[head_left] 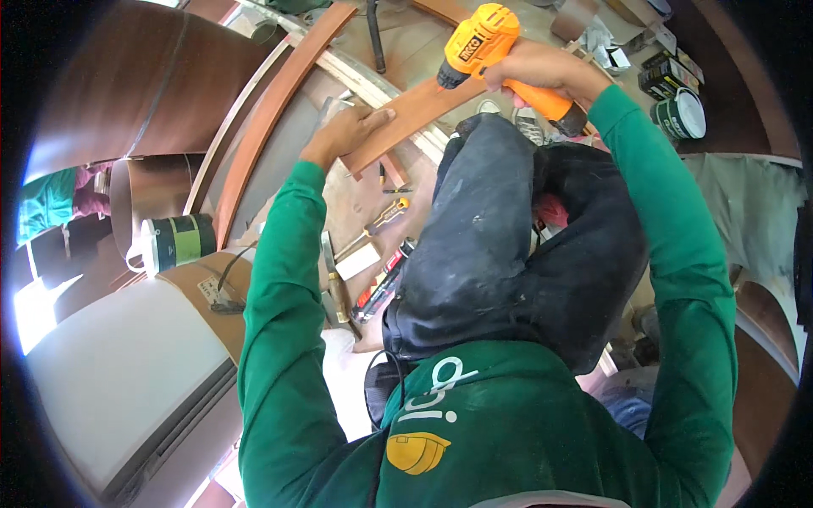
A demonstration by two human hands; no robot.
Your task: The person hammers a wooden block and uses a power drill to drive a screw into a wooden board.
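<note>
My right hand (542,68) is wrapped round the grip of an orange cordless drill (484,38). Its black chuck points down and left, at the upper face of a reddish-brown wooden board (415,118); whether the tip touches the wood I cannot tell. Gripping the board's left end is my left hand (347,134), fingers closed over its edge. The board slants up to the right, just beyond my knees, and a pale wooden strip (373,85) passes beneath it. A short brown wooden piece (395,169) lies by the board's near edge.
Left of my legs lie a yellow-handled screwdriver (389,213), a hammer (336,284), a white block (358,261) and a red tube tool (383,281). A long curved wooden strip (271,118) runs along the left. Buckets stand left (179,242) and right (680,114).
</note>
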